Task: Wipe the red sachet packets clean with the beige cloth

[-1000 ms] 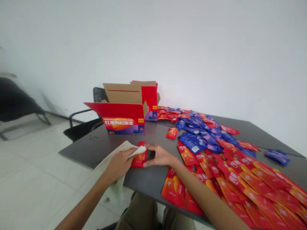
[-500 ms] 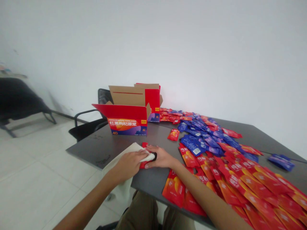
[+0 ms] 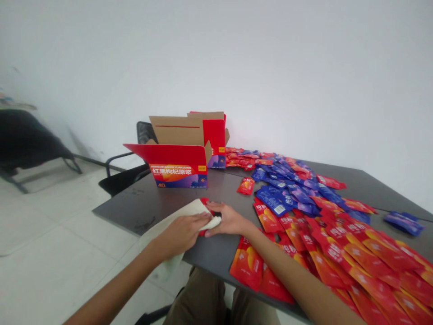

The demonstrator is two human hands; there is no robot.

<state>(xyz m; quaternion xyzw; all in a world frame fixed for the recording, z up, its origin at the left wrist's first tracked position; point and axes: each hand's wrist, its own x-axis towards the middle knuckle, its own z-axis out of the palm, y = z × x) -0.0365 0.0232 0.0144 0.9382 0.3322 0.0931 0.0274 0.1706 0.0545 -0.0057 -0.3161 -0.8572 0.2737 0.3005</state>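
Note:
At the near edge of the table (image 3: 162, 205), my left hand (image 3: 186, 231) is closed on a cream cloth (image 3: 184, 211) and presses it down over a red pouch (image 3: 204, 201). The cloth trails off the edge to the left. My right hand (image 3: 228, 220) grips the pouch from the right side, thumb toward me and fingers on the far side. Most of this pouch is hidden under the cloth and hands. A small dark patch shows between the cloth and my right palm; I cannot make out what it is.
Two open red cartons, one in front (image 3: 179, 175) and one behind (image 3: 216, 155), stand at the back left. Flat red pouches (image 3: 338, 253) cover the right side, with a heap of blue and red pouches (image 3: 291, 185) beyond. One red pouch (image 3: 246, 186) lies alone. A chair (image 3: 123, 178) stands behind the table.
My left hand and the cloth have shifted slightly over the pouch, covering more of the dark patch by my right hand. The right hand keeps its grip. The view has moved a little.

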